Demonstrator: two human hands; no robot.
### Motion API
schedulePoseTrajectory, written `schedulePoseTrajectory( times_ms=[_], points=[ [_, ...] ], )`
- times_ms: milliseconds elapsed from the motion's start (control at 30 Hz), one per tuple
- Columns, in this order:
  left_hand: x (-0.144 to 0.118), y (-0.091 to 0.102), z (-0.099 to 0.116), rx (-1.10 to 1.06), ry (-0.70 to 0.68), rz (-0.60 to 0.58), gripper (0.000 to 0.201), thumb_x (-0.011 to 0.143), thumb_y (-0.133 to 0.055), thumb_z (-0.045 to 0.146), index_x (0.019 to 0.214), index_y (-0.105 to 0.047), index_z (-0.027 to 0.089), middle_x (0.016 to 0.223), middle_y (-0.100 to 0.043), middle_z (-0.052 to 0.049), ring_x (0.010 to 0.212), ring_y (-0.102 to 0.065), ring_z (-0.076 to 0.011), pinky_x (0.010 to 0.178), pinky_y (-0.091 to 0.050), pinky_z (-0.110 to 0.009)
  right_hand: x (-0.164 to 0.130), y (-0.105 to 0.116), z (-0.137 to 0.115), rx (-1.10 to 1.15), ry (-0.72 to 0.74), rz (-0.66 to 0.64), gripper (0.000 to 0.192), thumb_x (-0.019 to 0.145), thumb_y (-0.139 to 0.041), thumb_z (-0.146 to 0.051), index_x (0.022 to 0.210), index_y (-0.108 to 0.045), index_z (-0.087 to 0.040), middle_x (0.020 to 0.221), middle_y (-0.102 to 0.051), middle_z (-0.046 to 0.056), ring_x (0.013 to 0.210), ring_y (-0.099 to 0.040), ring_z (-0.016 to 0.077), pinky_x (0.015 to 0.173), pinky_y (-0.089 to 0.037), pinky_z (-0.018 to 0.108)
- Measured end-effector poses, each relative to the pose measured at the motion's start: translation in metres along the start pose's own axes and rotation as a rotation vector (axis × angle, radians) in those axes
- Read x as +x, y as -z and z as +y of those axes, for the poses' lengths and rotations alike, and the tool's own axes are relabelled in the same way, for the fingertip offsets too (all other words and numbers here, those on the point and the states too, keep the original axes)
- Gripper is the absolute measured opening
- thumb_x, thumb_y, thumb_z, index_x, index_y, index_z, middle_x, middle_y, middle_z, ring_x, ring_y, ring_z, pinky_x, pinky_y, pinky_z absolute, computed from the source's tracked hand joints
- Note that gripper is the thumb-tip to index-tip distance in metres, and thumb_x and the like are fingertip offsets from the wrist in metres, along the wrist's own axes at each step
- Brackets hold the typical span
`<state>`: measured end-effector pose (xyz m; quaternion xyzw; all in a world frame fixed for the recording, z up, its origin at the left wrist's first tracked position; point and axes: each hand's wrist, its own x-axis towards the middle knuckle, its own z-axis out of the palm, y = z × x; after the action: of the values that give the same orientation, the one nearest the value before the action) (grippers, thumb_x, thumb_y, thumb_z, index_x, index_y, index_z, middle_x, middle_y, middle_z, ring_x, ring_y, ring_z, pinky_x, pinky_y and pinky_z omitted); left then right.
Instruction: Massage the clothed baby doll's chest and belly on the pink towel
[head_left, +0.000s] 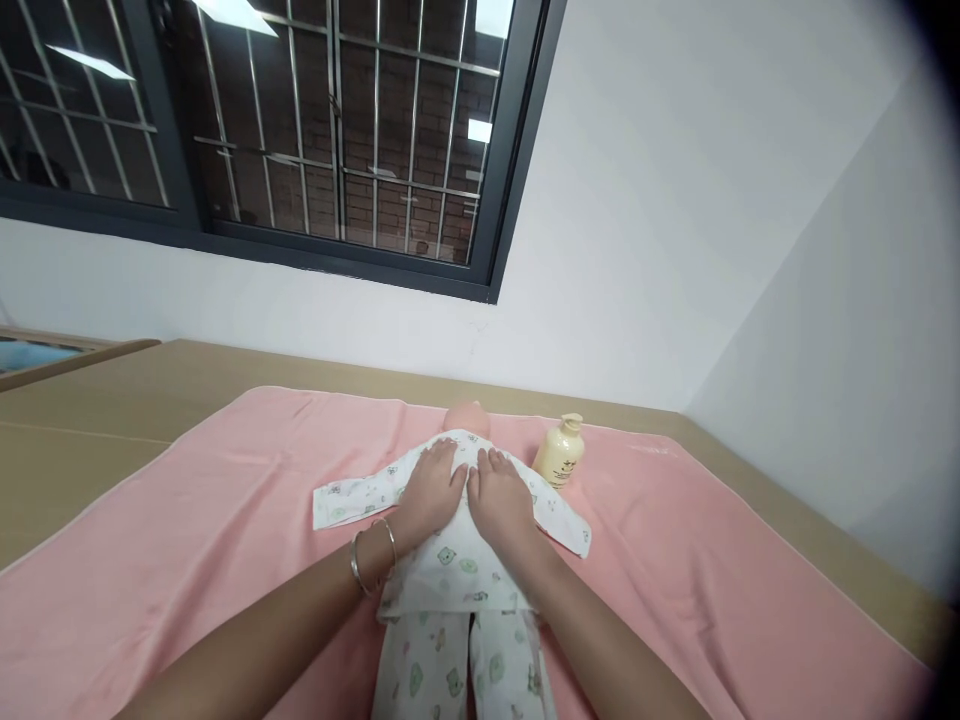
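Lying face-up on a pink towel (225, 520), a doll (457, 560) in white printed pyjamas is pressed at the chest by the flat, open left hand (435, 490) and right hand (501, 500), nothing grasped.

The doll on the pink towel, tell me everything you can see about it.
The doll lies on its back on the pink towel, head away from the camera. It wears a white cloth top and trousers printed with small green bears, the sleeves spread out to both sides. Only the bare, hairless top of its head shows. The left hand and right hand lie flat on its chest, side by side. A cream bottle stands beside its head.
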<state>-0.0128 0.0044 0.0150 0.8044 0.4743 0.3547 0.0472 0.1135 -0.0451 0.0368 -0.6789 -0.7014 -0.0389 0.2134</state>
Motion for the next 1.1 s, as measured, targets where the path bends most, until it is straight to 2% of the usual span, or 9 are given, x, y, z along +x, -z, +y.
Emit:
schedulePoseTrajectory(
  times_ms=[100, 233, 400, 567, 667, 800, 900, 1000, 1100],
  points=[
    [0.012, -0.001, -0.013, -0.075, 0.085, -0.058, 0.045, 0.094, -0.038, 0.032, 0.131, -0.055, 0.012, 0.139, -0.056, -0.014, 0.133, -0.049, -0.0254, 0.115, -0.036, -0.046, -0.02, 0.001, -0.023, -0.07, 0.082, -0.056, 0.053, 0.096, -0.039, -0.023, 0.143, -0.044, 0.001, 0.146, -0.04, 0.026, 0.139, -0.035, 0.0353, 0.116, -0.023, 0.047],
    [0.012, -0.006, -0.017, -0.058, 0.093, -0.046, 0.045, 0.095, -0.033, 0.029, 0.131, -0.055, 0.011, 0.142, -0.054, -0.013, 0.137, -0.044, -0.0238, 0.118, -0.031, -0.045, -0.034, -0.001, -0.038, -0.041, 0.114, -0.043, 0.058, 0.091, -0.047, -0.025, 0.142, -0.044, 0.003, 0.147, -0.04, 0.025, 0.141, -0.03, 0.0391, 0.117, -0.019, 0.049],
    [-0.003, -0.004, 0.0, 0.107, -0.025, -0.012, 0.045, 0.096, -0.029, 0.023, 0.127, -0.058, 0.009, 0.137, -0.057, -0.016, 0.132, -0.049, -0.0257, 0.115, -0.035, -0.046, -0.004, 0.002, -0.007, 0.09, 0.025, 0.053, 0.045, 0.096, -0.033, -0.021, 0.132, -0.058, -0.011, 0.136, -0.057, 0.015, 0.134, -0.044, 0.0275, 0.116, -0.024, 0.043],
    [-0.018, 0.003, 0.022, 0.291, -0.193, -0.027, 0.041, 0.087, -0.04, 0.016, 0.118, -0.062, -0.001, 0.125, -0.061, -0.026, 0.125, -0.055, -0.0332, 0.113, -0.036, -0.048, 0.023, -0.004, 0.031, 0.137, -0.007, -0.007, 0.048, 0.098, -0.036, -0.03, 0.141, -0.049, -0.01, 0.148, -0.043, 0.016, 0.142, -0.032, 0.0283, 0.116, -0.022, 0.046],
    [-0.017, 0.007, 0.023, 0.24, -0.138, -0.021, 0.038, 0.086, -0.04, 0.016, 0.112, -0.065, 0.003, 0.122, -0.064, -0.025, 0.122, -0.057, -0.0324, 0.109, -0.04, -0.048, 0.021, -0.007, 0.029, 0.061, 0.005, -0.014, 0.049, 0.1, -0.031, -0.029, 0.141, -0.048, -0.008, 0.146, -0.045, 0.018, 0.14, -0.034, 0.0284, 0.116, -0.022, 0.046],
    [-0.002, 0.008, 0.007, 0.109, 0.011, -0.021, 0.041, 0.091, -0.037, 0.024, 0.119, -0.062, 0.006, 0.132, -0.06, -0.021, 0.129, -0.052, -0.0289, 0.11, -0.04, -0.045, 0.003, -0.003, 0.006, -0.089, 0.011, -0.016, 0.049, 0.1, -0.03, -0.025, 0.138, -0.049, -0.001, 0.14, -0.051, 0.021, 0.134, -0.044, 0.0279, 0.114, -0.026, 0.041],
    [0.006, 0.001, -0.005, 0.01, 0.06, -0.023, 0.044, 0.093, -0.035, 0.027, 0.124, -0.059, 0.008, 0.135, -0.058, -0.018, 0.131, -0.051, -0.0266, 0.113, -0.037, -0.045, -0.011, 0.003, -0.012, -0.153, 0.029, -0.037, 0.048, 0.098, -0.034, -0.023, 0.137, -0.05, 0.0, 0.138, -0.052, 0.023, 0.132, -0.046, 0.0291, 0.113, -0.028, 0.04],
    [0.006, -0.009, -0.01, -0.037, 0.093, 0.02, 0.047, 0.094, -0.033, 0.028, 0.132, -0.054, 0.01, 0.141, -0.054, -0.016, 0.135, -0.046, -0.0261, 0.116, -0.033, -0.047, -0.016, 0.011, -0.018, -0.129, 0.073, -0.038, 0.044, 0.094, -0.038, -0.02, 0.131, -0.057, -0.002, 0.132, -0.057, 0.022, 0.127, -0.051, 0.0305, 0.111, -0.031, 0.041],
    [0.001, -0.014, -0.009, -0.046, 0.091, 0.027, 0.049, 0.096, -0.031, 0.029, 0.135, -0.051, 0.009, 0.146, -0.049, -0.015, 0.139, -0.041, -0.0262, 0.118, -0.029, -0.048, -0.006, 0.014, -0.009, 0.002, 0.05, 0.001, 0.039, 0.097, -0.034, -0.02, 0.116, -0.067, -0.012, 0.12, -0.065, 0.015, 0.119, -0.056, 0.0266, 0.105, -0.038, 0.037]
  ],
)
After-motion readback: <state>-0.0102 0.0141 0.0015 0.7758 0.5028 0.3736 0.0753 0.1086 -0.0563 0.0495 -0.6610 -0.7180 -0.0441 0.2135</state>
